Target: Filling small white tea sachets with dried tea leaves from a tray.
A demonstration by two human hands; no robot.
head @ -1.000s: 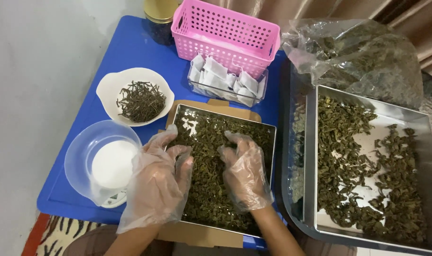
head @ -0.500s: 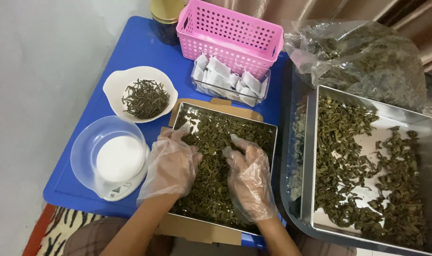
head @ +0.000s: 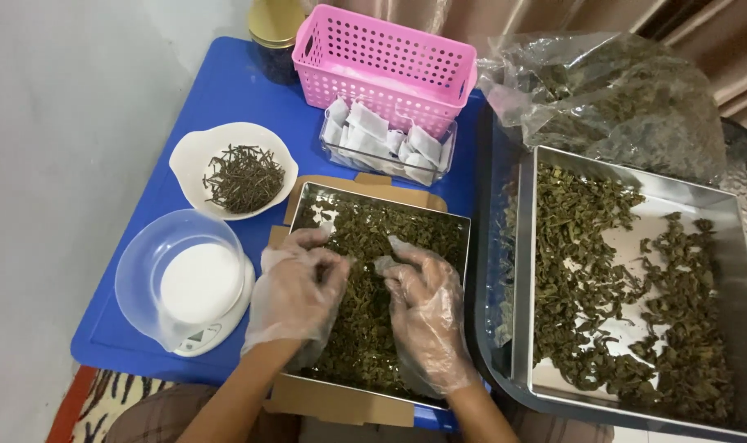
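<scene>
A blue table (head: 226, 90) is seen carrying most of the things, and beyond its far-right edge, well away from both hands, a large steel tray (head: 722, 205) of dried green leaves is set in a dark tub, with a clear plastic bag (head: 619, 90) of the same leaves lying behind it. Directly under the hands a smaller square steel tray (head: 463, 246) is placed on a piece of brown cardboard (head: 340, 406), and it is filled with dried green leaves (head: 373, 230). Both hands are covered by loose clear plastic gloves. The left hand (head: 295, 295) is lowered over the near-left part of this leaf bed, its fingers curled inward in a narrow grip, with leaves lying under and just ahead of the fingertips; whether any are actually pinched cannot be told through the crumpled glove. The right hand (head: 427, 312) is laid just beside it, palm down on the leaves, fingers bent loosely and touching the bed, so the grip is neither wide nor visibly closed on anything. Behind the hands a pink perforated basket (head: 390, 61) is stood, and between it and the tray a clear box (head: 386, 148) of small white sachets. Left of the left hand, a clear bowl (head: 152, 271) is rested on a white kitchen scale (head: 209, 332), and farther back a white bowl (head: 193, 152) of dark dried twigs is seen.
</scene>
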